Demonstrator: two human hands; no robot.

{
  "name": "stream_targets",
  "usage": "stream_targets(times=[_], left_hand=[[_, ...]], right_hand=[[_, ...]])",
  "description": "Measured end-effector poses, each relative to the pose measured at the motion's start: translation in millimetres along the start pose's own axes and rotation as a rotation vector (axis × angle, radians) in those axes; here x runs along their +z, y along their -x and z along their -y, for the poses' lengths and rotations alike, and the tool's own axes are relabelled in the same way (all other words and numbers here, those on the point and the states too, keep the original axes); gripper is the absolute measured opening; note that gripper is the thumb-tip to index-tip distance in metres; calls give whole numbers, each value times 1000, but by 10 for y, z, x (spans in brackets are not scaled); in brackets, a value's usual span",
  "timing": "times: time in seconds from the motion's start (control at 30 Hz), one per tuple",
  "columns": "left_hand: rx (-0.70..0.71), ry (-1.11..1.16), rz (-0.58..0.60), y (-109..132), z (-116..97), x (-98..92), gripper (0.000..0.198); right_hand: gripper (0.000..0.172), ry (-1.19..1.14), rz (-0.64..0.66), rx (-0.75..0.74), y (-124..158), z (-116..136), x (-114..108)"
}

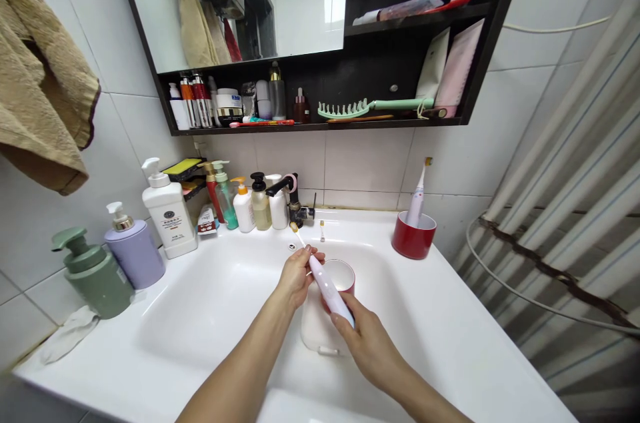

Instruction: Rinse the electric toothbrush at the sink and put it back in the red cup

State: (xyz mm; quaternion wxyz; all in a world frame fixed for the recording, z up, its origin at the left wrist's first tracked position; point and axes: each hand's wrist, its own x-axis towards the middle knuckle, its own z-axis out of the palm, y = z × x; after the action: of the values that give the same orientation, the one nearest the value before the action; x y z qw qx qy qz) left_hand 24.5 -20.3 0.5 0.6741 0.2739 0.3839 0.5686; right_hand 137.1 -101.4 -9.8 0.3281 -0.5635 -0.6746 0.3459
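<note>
Over the sink [200,303] I hold an electric toothbrush [327,286] with a pale pink handle and a yellowish brush head pointing away from me. My right hand [363,333] wraps round the lower end of its handle. Near the neck of the brush, the fingers of my left hand [299,273] pinch it. Beneath my hands, a red cup [346,275] with a white inside and a whitish box-like item [315,330] are in the basin, both partly hidden. A small spare brush head [322,231] is at the back rim of the sink.
The black faucet [300,210] rises behind the basin. Several pump bottles [260,203] line the back left. At right, a red cup [414,236] holds another electric toothbrush [417,200]. A mirrored shelf [320,126] hangs above; a folding curtain [565,210] is at far right.
</note>
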Motion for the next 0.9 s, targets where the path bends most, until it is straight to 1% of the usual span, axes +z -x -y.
stream_targets(times=[0.1,0.4,0.6,0.67,0.77,0.9], left_hand=[[14,-27,11,9,-9,13,10],[-30,-61,12,4,-26,2,10],[-34,-79,67,6,-23,13,14],[-3,-61,49,-9,-10,17,17],[78,-32,11,-38,4,17,22],[109,-92,46,-56,9,13,24]], right_hand=[[30,-14,4,-4,10,6,7],[29,-50,-10,-10,7,-36,30],[29,-160,10,11,-7,0,34],[30,-162,8,24,-15,2,37],[32,-142,-15,-1,-23,-10,44],[33,-175,-17,-1,-17,-22,65]])
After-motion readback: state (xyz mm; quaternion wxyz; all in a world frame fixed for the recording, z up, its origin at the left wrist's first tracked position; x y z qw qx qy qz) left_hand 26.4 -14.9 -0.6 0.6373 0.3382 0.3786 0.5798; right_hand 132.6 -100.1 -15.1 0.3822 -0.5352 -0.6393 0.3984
